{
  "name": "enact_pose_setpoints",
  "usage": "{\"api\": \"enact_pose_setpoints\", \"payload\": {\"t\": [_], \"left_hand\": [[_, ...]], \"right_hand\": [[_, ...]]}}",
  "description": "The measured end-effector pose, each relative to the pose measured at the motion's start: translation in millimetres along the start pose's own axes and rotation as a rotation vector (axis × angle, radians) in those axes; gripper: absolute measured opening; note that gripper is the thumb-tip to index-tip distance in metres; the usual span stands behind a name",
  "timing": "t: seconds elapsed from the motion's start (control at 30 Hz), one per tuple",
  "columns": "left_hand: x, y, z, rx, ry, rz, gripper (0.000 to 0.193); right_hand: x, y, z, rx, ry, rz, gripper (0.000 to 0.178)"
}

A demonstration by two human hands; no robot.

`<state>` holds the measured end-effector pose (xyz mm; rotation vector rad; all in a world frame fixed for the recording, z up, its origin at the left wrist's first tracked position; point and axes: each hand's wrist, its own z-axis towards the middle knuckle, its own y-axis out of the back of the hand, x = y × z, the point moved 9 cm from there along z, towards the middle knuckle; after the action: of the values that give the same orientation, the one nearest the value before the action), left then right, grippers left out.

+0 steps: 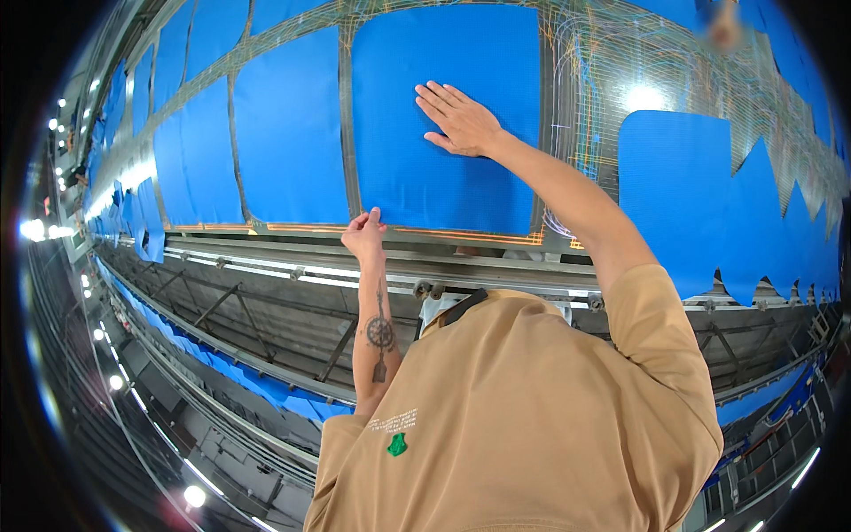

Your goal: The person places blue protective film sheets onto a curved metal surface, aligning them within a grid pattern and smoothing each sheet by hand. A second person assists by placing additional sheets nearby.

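A large blue sheet piece (443, 53) with rounded corners lies on the long table in front of me. My right hand (458, 121) rests on its upper middle, palm down, with the fingers stretched out. At the near left corner of the same sheet, my left hand (364, 234) has its thumb and fingers pinched together on the edge. The exact grip at the fingertips is too small to see fully. A narrow dark strip (349, 124) of the table surface shows between this sheet and the neighbouring blue panel (288, 133).
More blue panels (197, 155) line the table to the left. Rightward lie another blue piece (674, 177), jagged blue offcuts (758, 195) and a shiny surface covered in coloured cut lines (651, 71). A metal rail (514, 277) runs along the near edge. Something blurred (724, 31) shows at upper right.
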<state>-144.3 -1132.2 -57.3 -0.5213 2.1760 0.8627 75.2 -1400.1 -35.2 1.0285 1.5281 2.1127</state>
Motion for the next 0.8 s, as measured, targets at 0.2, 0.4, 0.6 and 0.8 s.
{"api": "enact_pose_setpoints", "payload": {"t": [0.2, 0.4, 0.6, 0.8], "left_hand": [[-109.7, -44.4, -65.7, 0.169, -0.208, -0.020, 0.019], [-80.9, 7.1, -45.3, 0.077, -0.256, 0.064, 0.019], [-81.1, 61.8, -8.8, -0.077, -0.424, 0.339, 0.025], [-137.5, -22.7, -17.4, 0.026, -0.753, 0.523, 0.033]], "right_hand": [[-0.7, 4.9, 0.9, -0.028, -0.067, -0.031, 0.074], [149.8, -39.4, -32.3, 0.193, 0.015, 0.065, 0.081], [183.4, -70.5, -53.7, 0.183, 0.330, 0.501, 0.069], [-7.4, 8.9, 52.2, -0.222, -0.349, -0.091, 0.068]]}}
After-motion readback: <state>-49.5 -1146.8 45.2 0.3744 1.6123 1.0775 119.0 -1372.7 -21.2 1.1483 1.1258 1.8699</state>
